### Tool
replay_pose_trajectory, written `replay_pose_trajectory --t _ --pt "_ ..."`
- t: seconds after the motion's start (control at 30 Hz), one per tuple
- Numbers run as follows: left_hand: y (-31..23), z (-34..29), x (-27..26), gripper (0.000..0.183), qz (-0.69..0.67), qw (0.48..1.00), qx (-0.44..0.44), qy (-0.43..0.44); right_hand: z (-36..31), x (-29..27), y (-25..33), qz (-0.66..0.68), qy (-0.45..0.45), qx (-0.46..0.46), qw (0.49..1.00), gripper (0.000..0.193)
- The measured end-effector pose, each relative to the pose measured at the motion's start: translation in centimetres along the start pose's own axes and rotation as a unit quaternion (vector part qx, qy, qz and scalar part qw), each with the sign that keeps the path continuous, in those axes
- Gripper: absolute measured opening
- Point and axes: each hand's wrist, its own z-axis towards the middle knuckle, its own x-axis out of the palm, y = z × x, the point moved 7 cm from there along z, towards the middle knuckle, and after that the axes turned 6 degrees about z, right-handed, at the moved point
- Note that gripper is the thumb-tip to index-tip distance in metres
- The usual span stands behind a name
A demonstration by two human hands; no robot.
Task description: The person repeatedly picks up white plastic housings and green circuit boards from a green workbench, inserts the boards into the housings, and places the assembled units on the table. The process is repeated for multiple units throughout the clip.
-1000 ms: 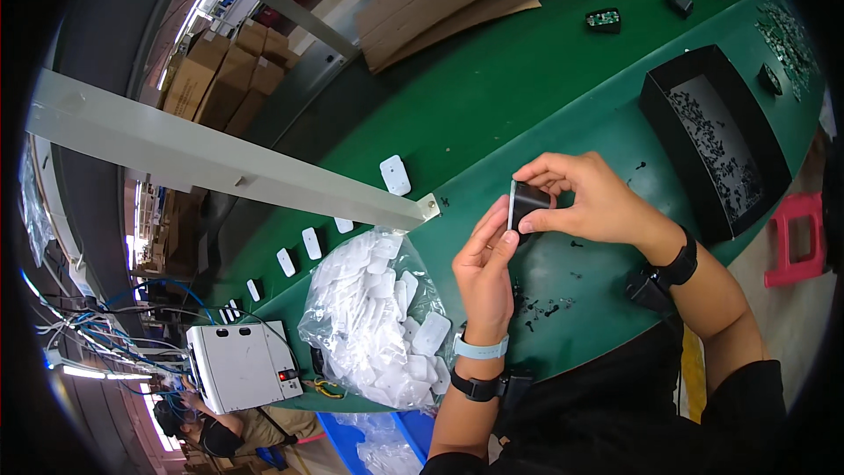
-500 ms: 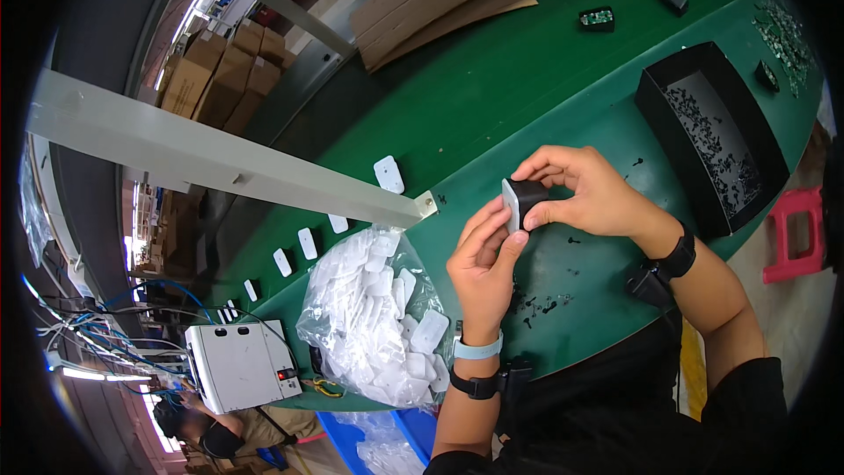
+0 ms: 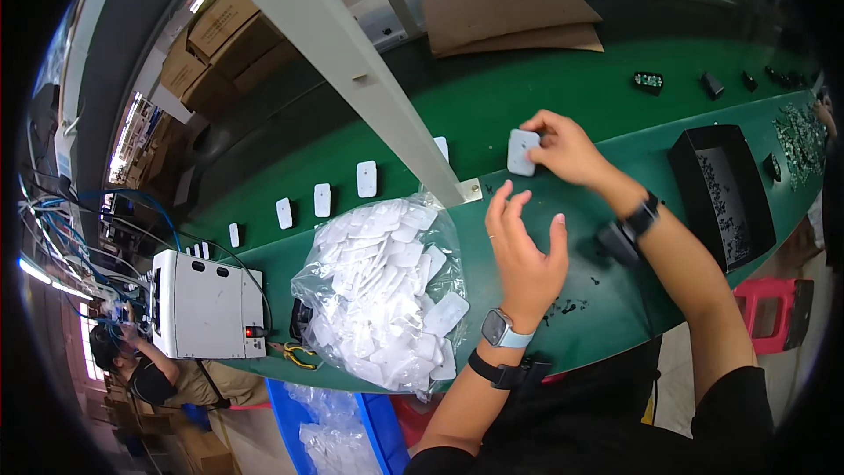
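Observation:
My right hand grips a small plastic case with a light grey rounded cover by its right edge, thumb on the face. It is held over the far green strip, beyond the bench edge. My left hand is nearer to me, fingers spread and holding nothing, apart from the case. To its left lies a clear plastic bag heaped with white rounded covers. Small dark screws lie on the green bench by my left wrist. An open black box holding many dark screws stands right of my right forearm.
White-faced cases stand in a row along the green strip on the left. A pale metal post rises from the bench. A white machine and yellow-handled pliers are at left. Open black cases sit far right. Another person works lower left.
My left hand has let go of the case and its fingers have opened. My right hand has carried the case away from me over the far strip, its light face turned toward view. The view has shifted.

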Motion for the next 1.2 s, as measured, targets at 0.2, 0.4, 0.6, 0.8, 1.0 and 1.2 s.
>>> replay_pose_trajectory --t 0.2,0.4,0.6,0.8,1.0,1.2 --pt "-0.6 -0.2 0.4 0.028 -0.016 0.999 0.046 0.01 6.4 -0.5 -0.9 -0.269 0.026 -0.003 0.963 0.038" --pt "-0.9 -0.2 0.1 0.023 -0.022 0.998 0.06 -0.003 4.6 -1.3 3.2 -0.249 -0.089 -0.124 0.956 0.059" --pt "-0.6 0.1 -1.7 0.019 0.026 0.996 0.052 -0.062 -4.7 0.5 10.9 -0.16 -0.048 -0.196 0.966 0.014" --pt "0.0 -1.4 -7.0 0.02 0.267 0.945 -0.005 0.187 -11.3 1.4 5.7 -0.161 0.208 -0.065 0.963 0.004" --pt "3.1 -5.8 -10.7 0.03 0.405 0.877 -0.042 0.257 -13.0 4.8 3.9 -0.153 0.326 -0.069 0.93 0.011" --pt "3.3 -5.1 -10.4 0.03 0.382 0.882 -0.073 0.266 -14.4 3.2 4.4 -0.199 0.307 -0.078 0.927 0.014"
